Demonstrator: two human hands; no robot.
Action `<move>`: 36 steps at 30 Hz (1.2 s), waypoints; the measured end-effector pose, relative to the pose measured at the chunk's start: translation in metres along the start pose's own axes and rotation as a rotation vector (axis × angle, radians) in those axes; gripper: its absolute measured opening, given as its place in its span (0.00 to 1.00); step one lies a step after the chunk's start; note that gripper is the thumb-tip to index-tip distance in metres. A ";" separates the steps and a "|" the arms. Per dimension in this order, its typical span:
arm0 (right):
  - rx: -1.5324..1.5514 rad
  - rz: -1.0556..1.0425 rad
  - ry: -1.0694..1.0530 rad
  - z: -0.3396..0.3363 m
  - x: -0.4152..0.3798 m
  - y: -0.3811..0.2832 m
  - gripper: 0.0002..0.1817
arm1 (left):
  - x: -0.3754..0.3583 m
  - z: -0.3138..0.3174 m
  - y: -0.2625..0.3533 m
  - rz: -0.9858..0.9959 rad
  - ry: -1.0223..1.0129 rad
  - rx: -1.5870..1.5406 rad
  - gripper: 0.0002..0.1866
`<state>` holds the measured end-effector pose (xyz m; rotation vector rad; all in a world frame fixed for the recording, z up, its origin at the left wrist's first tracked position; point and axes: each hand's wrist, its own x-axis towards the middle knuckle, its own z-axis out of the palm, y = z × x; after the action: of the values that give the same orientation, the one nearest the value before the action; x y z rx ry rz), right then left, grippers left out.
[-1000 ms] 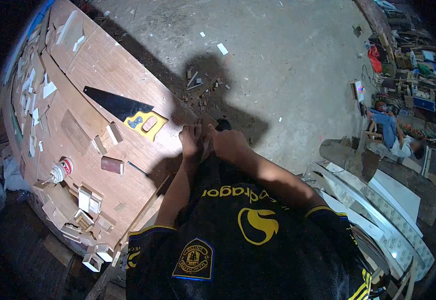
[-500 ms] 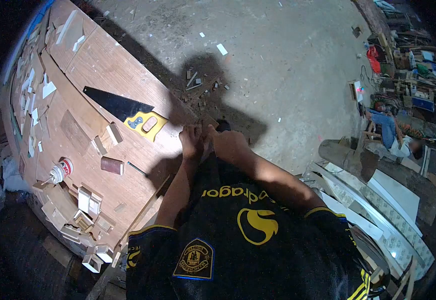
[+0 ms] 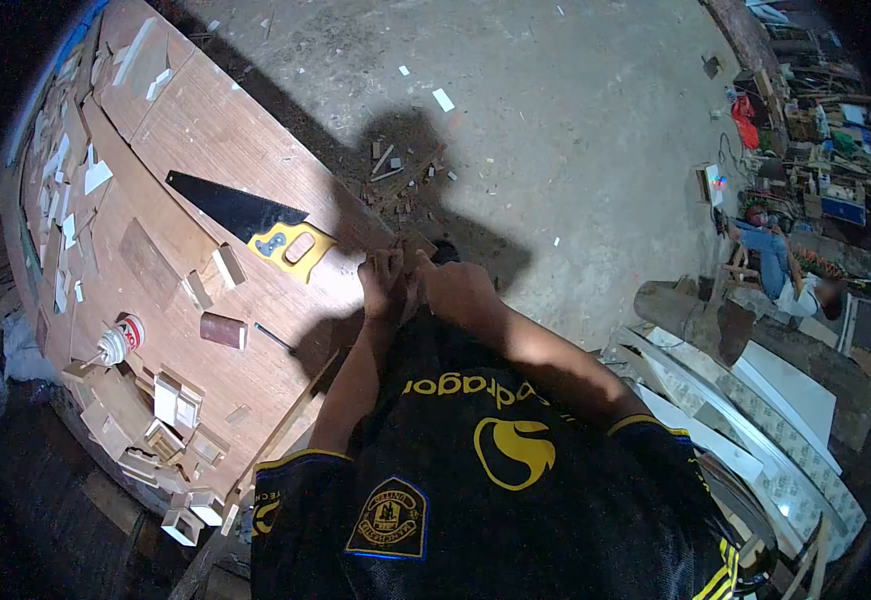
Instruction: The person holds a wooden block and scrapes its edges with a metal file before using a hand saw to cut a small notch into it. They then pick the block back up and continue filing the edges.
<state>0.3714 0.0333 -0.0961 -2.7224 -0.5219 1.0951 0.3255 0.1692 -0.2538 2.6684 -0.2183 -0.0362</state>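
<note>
My left hand [image 3: 383, 278] and my right hand [image 3: 458, 288] are close together at the table's edge, in front of my chest. Both have their fingers curled in. A small brown piece [image 3: 418, 244], which looks like wood, shows just beyond the fingertips; most of it is hidden by the hands. To the left of my left hand lies a handsaw [image 3: 294, 248] with a black blade and yellow handle, flat on the table and apart from the hands.
On the wooden table [image 3: 226, 130] are a sandpaper-wrapped block [image 3: 224, 331], a blue pen-like stick [image 3: 275, 336], a white-and-red container [image 3: 121, 340] and several small wooden box pieces [image 3: 178, 402]. Scraps litter the concrete floor [image 3: 576, 130]. A seated person [image 3: 781, 265] is at far right.
My hands stay almost in place, with only a slight shift at the fingers. The saw and the pieces on the table have not moved.
</note>
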 end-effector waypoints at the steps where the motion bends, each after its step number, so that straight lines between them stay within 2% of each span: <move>1: -0.004 -0.007 0.024 0.002 -0.001 0.001 0.30 | -0.001 0.007 -0.002 -0.029 0.001 0.045 0.26; 3: -0.008 -0.014 0.048 0.002 0.000 0.000 0.30 | -0.005 0.023 -0.012 -0.003 -0.025 0.068 0.27; 5: 0.033 0.028 -0.013 -0.003 0.000 -0.002 0.31 | -0.007 0.034 -0.017 0.024 -0.050 0.092 0.28; 7: 0.039 0.025 -0.009 -0.003 0.000 -0.002 0.31 | -0.006 0.035 -0.016 0.090 0.077 0.114 0.29; 9: 0.045 0.020 -0.006 -0.001 -0.001 -0.001 0.31 | -0.006 0.031 -0.015 0.061 0.041 0.101 0.29; 11: 0.069 -0.048 0.140 0.001 -0.003 0.000 0.26 | -0.004 0.023 -0.010 0.032 0.005 0.088 0.29; 13: 0.009 -0.036 0.084 0.006 0.001 0.001 0.27 | -0.003 0.019 -0.009 0.090 0.104 0.059 0.32; 14: -0.052 -0.023 0.027 0.008 0.002 0.002 0.31 | -0.004 0.017 -0.009 0.090 0.104 0.059 0.32; 18: 0.024 -0.004 0.026 0.003 0.000 0.001 0.31 | -0.004 0.015 -0.010 0.053 0.033 0.004 0.35; 20: 0.054 -0.071 0.185 0.010 -0.001 0.004 0.27 | -0.003 0.016 -0.009 0.014 0.018 0.016 0.35; 23: 0.047 -0.063 0.173 0.010 0.000 0.003 0.28 | -0.003 0.016 -0.010 0.028 0.019 0.023 0.35; 25: 0.050 -0.047 0.136 0.005 -0.001 0.000 0.28 | 0.000 0.008 -0.006 -0.081 -0.181 -0.005 0.32; 26: 0.052 -0.030 0.097 0.003 -0.001 0.000 0.27 | 0.001 0.007 -0.005 -0.081 -0.181 -0.005 0.32; 28: 0.050 -0.041 0.111 0.007 0.000 0.001 0.27 | -0.002 0.012 -0.005 -0.025 0.006 -0.052 0.28; 29: 0.048 -0.052 0.124 0.009 0.000 0.001 0.27 | -0.002 0.014 -0.006 -0.025 0.008 -0.051 0.28; 31: 0.051 -0.039 0.103 0.007 0.002 0.000 0.28 | -0.002 0.016 -0.007 0.120 0.081 0.134 0.24; 34: 0.016 -0.026 0.030 -0.011 -0.009 -0.009 0.27 | 0.002 -0.010 0.004 0.160 0.074 0.216 0.24; 36: -0.026 -0.025 -0.021 -0.017 -0.013 -0.011 0.28 | 0.002 0.001 -0.002 0.098 0.117 0.159 0.22</move>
<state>0.3717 0.0383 -0.0722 -2.7214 -0.5756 1.1194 0.3275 0.1700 -0.2555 2.8027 -0.3265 0.1748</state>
